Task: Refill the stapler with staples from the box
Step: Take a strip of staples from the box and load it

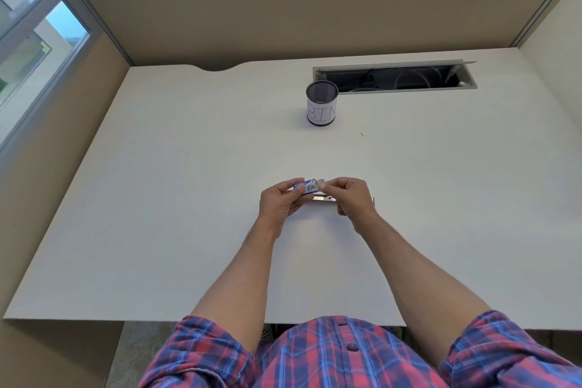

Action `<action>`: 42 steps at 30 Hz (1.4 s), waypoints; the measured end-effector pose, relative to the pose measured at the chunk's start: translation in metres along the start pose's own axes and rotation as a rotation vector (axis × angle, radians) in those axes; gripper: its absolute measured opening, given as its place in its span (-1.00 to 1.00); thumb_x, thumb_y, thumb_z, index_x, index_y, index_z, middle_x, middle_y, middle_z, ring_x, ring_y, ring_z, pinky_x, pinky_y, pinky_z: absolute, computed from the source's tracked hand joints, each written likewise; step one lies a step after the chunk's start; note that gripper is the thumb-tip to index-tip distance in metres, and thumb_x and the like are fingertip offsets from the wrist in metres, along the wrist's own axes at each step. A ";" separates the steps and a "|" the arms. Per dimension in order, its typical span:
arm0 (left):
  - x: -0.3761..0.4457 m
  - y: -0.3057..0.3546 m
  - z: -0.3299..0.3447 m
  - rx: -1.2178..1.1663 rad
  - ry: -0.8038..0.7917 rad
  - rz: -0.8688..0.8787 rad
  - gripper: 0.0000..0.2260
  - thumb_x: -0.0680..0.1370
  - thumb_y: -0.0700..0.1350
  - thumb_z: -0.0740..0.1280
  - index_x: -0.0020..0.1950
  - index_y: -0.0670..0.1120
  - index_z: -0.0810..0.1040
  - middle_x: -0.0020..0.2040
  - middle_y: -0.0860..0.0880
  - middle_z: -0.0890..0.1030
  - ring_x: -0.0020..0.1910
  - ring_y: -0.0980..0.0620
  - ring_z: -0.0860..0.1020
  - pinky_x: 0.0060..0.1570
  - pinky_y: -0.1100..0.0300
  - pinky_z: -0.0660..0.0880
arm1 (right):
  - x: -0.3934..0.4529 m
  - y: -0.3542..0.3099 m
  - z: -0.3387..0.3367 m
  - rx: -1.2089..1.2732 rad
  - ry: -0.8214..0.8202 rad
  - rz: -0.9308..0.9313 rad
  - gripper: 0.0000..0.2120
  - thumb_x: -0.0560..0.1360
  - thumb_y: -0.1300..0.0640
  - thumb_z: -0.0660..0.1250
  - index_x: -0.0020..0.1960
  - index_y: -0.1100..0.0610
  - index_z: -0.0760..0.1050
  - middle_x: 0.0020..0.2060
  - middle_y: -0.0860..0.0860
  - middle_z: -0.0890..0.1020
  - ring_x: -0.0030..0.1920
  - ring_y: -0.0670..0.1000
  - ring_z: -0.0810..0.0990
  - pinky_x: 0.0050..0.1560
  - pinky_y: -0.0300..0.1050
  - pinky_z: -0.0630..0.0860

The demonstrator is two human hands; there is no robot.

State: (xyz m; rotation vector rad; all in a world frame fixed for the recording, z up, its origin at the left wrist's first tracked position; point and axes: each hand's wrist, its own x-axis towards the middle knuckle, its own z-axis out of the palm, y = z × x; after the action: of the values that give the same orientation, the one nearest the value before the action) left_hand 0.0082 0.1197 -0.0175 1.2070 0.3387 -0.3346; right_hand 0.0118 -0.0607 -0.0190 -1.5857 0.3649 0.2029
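A small blue staple box (306, 186) is held above the middle of the white desk (189, 198). My left hand (278, 201) grips its left end. My right hand (349, 195) pinches the box's right end, where a pale flap or inner tray sticks out. Below and behind the hands lies the silver stapler (324, 198), opened flat on the desk; most of it is hidden by my right hand, with one end showing at the right (373, 200).
A black mesh cup (322, 103) with a paper label reading "BIN" stands farther back on the desk. Behind it is an open cable trough (393, 76). A tiny loose staple (362, 134) lies to the right. Beige cubicle walls enclose the desk.
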 end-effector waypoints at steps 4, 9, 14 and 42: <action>-0.001 0.000 0.001 0.017 -0.015 -0.010 -0.77 0.55 -0.24 0.48 0.20 -0.17 0.67 0.03 -0.22 0.74 -0.13 -0.05 0.75 -0.06 0.22 0.64 | 0.001 0.002 0.002 -0.028 0.033 -0.005 -0.86 0.43 0.19 0.53 -0.22 0.25 0.64 -0.52 0.00 0.32 -0.54 -0.03 0.18 -0.52 -0.26 0.19; 0.001 0.001 0.000 0.022 0.015 -0.016 -0.75 0.54 -0.25 0.48 0.22 -0.19 0.67 0.02 -0.21 0.75 -0.15 -0.04 0.75 -0.08 0.23 0.64 | -0.002 -0.001 0.001 0.066 0.014 0.023 -0.82 0.41 0.10 0.49 -0.18 0.24 0.69 -0.56 -0.09 0.29 -0.54 -0.05 0.16 -0.49 -0.28 0.16; 0.001 0.000 -0.001 0.024 0.024 -0.026 -0.75 0.54 -0.26 0.48 0.22 -0.22 0.66 0.03 -0.22 0.74 -0.15 -0.05 0.75 -0.08 0.23 0.64 | -0.005 -0.003 -0.003 0.028 -0.003 -0.008 -0.87 0.49 0.16 0.50 -0.12 0.24 0.72 -0.57 -0.10 0.39 -0.55 -0.06 0.19 -0.52 -0.29 0.17; 0.001 -0.001 -0.008 0.150 0.063 -0.016 -0.72 0.54 -0.26 0.49 0.23 -0.26 0.66 0.06 -0.23 0.73 -0.02 -0.13 0.73 0.05 0.13 0.65 | -0.003 0.000 0.002 -0.266 -0.102 -0.107 -0.80 0.36 0.09 0.63 -0.06 0.03 0.70 -0.55 -0.16 0.30 -0.47 -0.09 0.27 -0.42 -0.25 0.22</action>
State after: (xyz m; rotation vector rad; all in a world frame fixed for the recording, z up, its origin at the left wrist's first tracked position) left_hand 0.0080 0.1266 -0.0211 1.3648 0.3835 -0.3409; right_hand 0.0088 -0.0586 -0.0182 -1.8438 0.1781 0.2571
